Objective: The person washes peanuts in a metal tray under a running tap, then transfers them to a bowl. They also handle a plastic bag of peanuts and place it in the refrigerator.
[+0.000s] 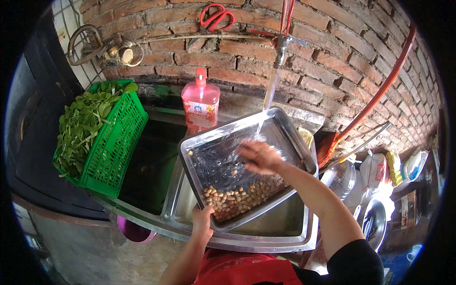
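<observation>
A rectangular metal tray [228, 132] lies tilted across the right basin of a steel double sink [167, 228]. My left hand [202, 221] grips its near left corner. Tan nuts or beans [238, 201], which look like shelled peanuts, are gathered in shallow water along the tray's near side. Over the middle of the tray is my right hand [260, 156], blurred, its fingers spread and nothing seen in them. Water runs into the tray from a tap [282, 50] with a clear hose [272, 87] on its spout.
Leafy greens [83, 124] fill a green plastic basket [114, 149] over the left basin. A pink pump bottle [200, 101] stands behind the tray. Red scissors [217, 17] hang on the brick wall. A broom [326, 149] and bags [374, 169] are at right, a purple bucket [133, 229] below left.
</observation>
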`<state>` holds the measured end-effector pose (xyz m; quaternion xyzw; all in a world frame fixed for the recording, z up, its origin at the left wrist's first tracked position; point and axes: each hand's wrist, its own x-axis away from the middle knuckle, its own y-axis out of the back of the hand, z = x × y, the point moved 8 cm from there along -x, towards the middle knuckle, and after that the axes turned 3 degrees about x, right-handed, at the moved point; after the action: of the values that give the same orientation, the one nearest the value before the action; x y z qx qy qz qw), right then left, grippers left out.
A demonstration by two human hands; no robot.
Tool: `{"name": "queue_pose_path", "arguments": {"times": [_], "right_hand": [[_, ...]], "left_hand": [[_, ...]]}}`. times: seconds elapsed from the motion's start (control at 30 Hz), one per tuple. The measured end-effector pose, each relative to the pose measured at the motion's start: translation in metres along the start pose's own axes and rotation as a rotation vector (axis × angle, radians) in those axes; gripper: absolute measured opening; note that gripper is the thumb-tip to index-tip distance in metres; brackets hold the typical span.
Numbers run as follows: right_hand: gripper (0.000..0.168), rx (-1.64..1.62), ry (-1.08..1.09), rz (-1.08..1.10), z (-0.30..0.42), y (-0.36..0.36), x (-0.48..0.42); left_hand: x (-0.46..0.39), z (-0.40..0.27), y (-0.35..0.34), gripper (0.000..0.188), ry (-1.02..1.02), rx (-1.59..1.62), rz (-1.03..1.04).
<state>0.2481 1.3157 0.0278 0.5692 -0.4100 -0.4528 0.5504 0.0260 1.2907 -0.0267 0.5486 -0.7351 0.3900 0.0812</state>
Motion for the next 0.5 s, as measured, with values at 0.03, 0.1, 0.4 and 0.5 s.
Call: {"name": "queue_pose_path", "arguments": {"times": [0.03, 0.1, 0.4, 0.5], "right_hand": [[0.050, 0.029, -0.160, -0.028, -0.021, 0.003, 0.006], [0.052, -0.047, -0.192, -0.012, -0.009, -0.013, -0.014], [0.053, 0.054, -0.102, 0.041, -0.035, 0.002, 0.001], [0.055, 0.081, -0.107, 0.020, -0.050, 0.014, 0.018]], "left_hand": [[0.001, 0.000, 0.003, 0.031, 0.012, 0.000, -0.022], [-0.009, 0.009, 0.004, 0.033, 0.015, -0.014, -0.065], [-0.012, 0.003, 0.002, 0.034, 0.008, -0.021, -0.002], [-0.012, -0.004, 0.001, 0.034, -0.016, 0.025, 0.047]]}}
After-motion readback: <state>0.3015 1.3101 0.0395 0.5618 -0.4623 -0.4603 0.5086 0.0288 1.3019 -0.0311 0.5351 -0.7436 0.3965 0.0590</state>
